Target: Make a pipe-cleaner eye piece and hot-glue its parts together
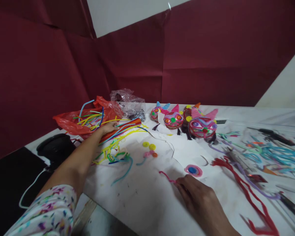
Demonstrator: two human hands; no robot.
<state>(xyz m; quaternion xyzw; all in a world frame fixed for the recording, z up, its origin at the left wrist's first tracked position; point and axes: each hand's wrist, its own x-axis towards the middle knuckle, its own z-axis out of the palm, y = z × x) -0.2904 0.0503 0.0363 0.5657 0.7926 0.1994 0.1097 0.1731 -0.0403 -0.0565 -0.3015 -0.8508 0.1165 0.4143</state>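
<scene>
My left hand [110, 127] reaches to a bundle of orange-red pipe cleaners [131, 125], fingers bent together at its near end; what they pinch is too small to make out. Loose yellow, green and blue pipe cleaners [113, 150] lie just below it. Between the closed fingers of my right hand [199, 196] is a thin pink pipe cleaner [166, 176], its free end pointing left over the white table. Beyond that hand lies a flat pink coil with a blue centre [193, 170]. Small yellow coils [148, 145] and pink and orange pieces [151, 153] lie between the hands.
An open red plastic bag [71, 119] of pipe cleaners and a clear bag [130, 101] stand at the back left, a black round device [55, 147] nearer. Several decorated animal heads [203, 127] line the back. Red strands [245, 193], blue pipe cleaners [275, 154] and tools [276, 136] cover the right.
</scene>
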